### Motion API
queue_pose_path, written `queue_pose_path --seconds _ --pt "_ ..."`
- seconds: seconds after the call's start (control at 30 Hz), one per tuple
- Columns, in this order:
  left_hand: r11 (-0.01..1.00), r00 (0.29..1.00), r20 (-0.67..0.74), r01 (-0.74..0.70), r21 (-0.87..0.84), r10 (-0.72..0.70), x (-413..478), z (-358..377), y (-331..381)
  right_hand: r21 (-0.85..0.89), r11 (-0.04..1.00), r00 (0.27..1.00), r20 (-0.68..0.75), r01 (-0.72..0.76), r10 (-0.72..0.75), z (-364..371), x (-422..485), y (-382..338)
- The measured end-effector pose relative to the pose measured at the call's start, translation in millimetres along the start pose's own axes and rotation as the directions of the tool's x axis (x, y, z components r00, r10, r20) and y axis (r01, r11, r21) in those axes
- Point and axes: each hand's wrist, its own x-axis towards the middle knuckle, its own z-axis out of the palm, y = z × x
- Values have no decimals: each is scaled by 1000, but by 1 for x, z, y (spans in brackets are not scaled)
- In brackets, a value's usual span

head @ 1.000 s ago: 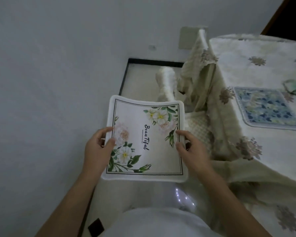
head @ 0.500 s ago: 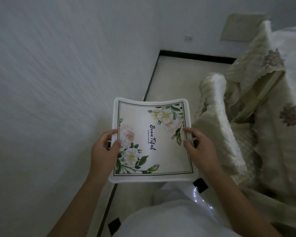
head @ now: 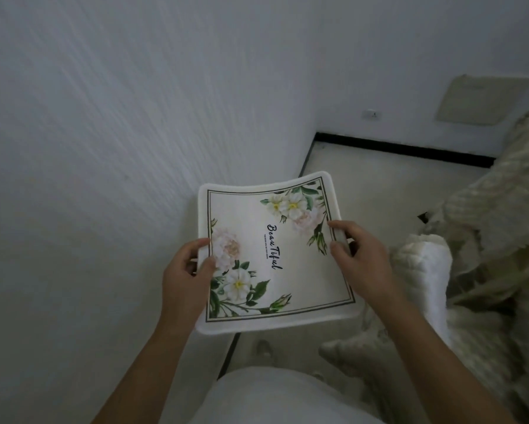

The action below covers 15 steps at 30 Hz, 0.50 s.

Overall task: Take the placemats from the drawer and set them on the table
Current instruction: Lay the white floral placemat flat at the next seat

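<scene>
Two bare hands hold a single placemat [head: 272,246] in the air, low in the middle of the view. Nearest, at 6 o'clock, is the person's white clothing [head: 281,396], with both forearms reaching up from 7 and 5 o'clock. The left hand [head: 187,280] pinches the mat's 9 o'clock edge, thumb on the printed face and fingers curled round the rim. The right hand [head: 361,258] grips the 3 o'clock edge, thumb and forefinger on top, the rest hidden behind the mat. The placemat is square and white with round corners, a thin double border, flowers at two opposite corners and the script "BeauTiful" in the middle. It touches nothing but the hands, and its far edge bows upward. At 3 to 4 o'clock stands a white quilted cushion [head: 425,270], with pale patterned cloth [head: 501,209] draped just beyond it. Past the mat lies pale floor [head: 379,185], edged at 1 o'clock by a black skirting strip [head: 404,149]. White wall [head: 135,117] fills 9 to 12 o'clock.
</scene>
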Motion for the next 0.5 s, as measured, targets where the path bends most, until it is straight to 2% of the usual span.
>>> queue_pose_path --seconds 0.13,0.3,0.5 --pt "1000 996 85 -10 22 8 53 43 10 32 996 995 -55 -87 89 -9 40 17" --pt "997 971 224 -83 -4 82 143 111 30 70 985 967 -191 -157 168 -30 105 24" --pt "986 889 428 -162 -35 162 240 225 71 115 963 869 -416 -242 268 -69 160 29"
